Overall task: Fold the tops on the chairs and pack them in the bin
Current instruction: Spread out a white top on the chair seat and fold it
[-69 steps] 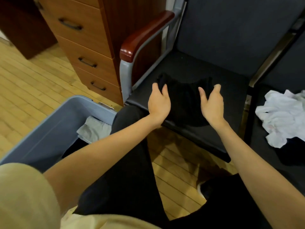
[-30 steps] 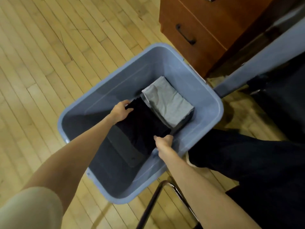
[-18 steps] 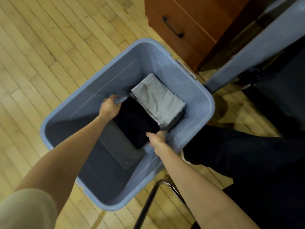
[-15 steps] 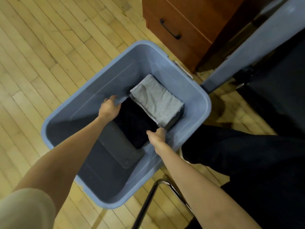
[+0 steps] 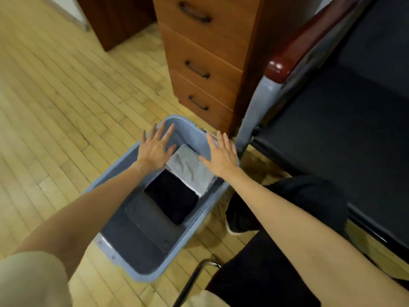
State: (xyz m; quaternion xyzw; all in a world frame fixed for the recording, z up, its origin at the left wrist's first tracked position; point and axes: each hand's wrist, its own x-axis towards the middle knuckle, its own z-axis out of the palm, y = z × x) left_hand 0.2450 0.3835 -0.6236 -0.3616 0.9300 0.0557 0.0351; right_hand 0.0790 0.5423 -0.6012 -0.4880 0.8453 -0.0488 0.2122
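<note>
A blue-grey plastic bin (image 5: 104, 182) stands on the wooden floor in front of me. Inside it a folded black top (image 5: 171, 197) lies flat beside a folded grey top (image 5: 190, 168). My left hand (image 5: 155, 149) hovers over the bin's far end with fingers spread and straight, holding nothing. My right hand (image 5: 221, 155) is raised over the bin's right rim, fingers also spread, holding nothing. The black seat of a chair (image 5: 332, 129) is at the right, with no top on the part I can see.
A wooden drawer cabinet (image 5: 203, 58) stands just behind the bin. The chair's red-brown armrest (image 5: 287, 54) and grey frame leg (image 5: 254, 120) are close to the bin's right corner. My black-trousered legs and a metal chair leg (image 5: 190, 282) are at the bottom right.
Both hands let go of the black top, which now lies in the bin, and lifted up out of the bin with fingers spread. My view tilted up toward the cabinet and chair.
</note>
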